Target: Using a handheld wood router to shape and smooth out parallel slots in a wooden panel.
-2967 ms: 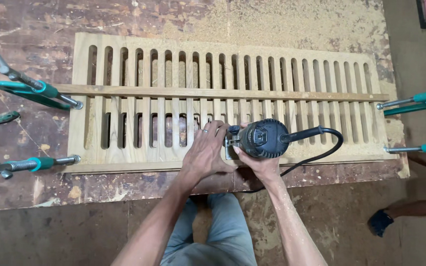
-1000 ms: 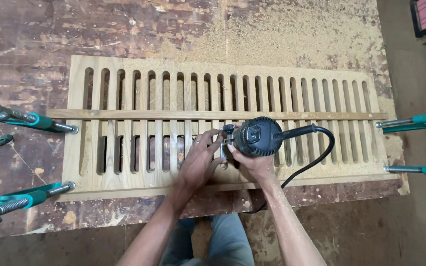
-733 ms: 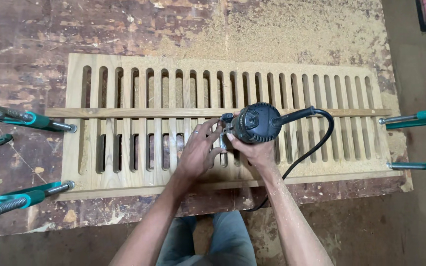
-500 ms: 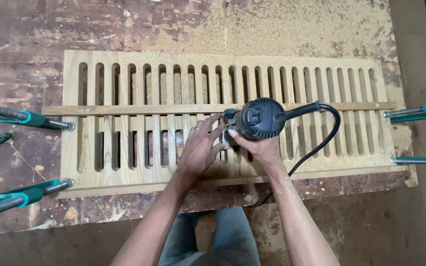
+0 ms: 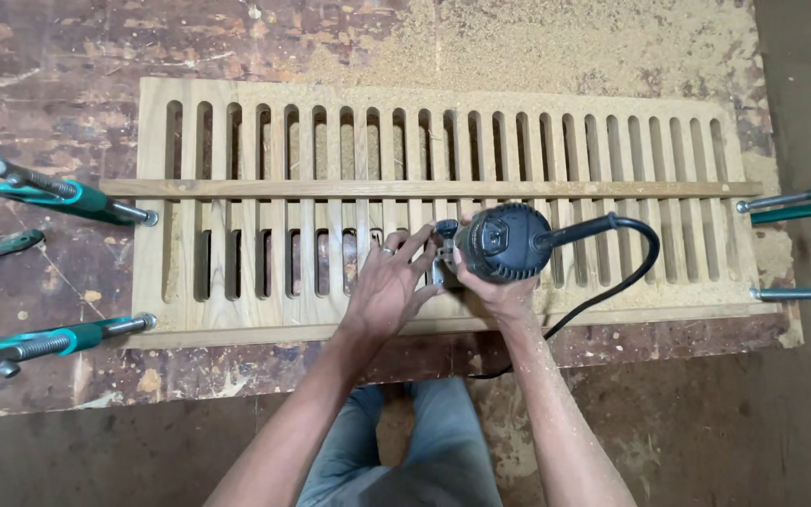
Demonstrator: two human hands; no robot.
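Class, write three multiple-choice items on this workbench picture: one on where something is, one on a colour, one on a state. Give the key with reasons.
1. Where does the thin wooden strip lie?
A. across the slotted panel
B. on the floor
C. in the left hand

2. What colour are the clamp handles?
A. red
B. teal green
C. yellow

3. How is the router held?
A. lying untouched
B. by one hand only
C. by both hands

Key: 1 A, the strip runs lengthwise over the slats. 2 B, the clamps at both panel ends show teal grips. 3 C, the right hand cups its body and the left hand touches its base.
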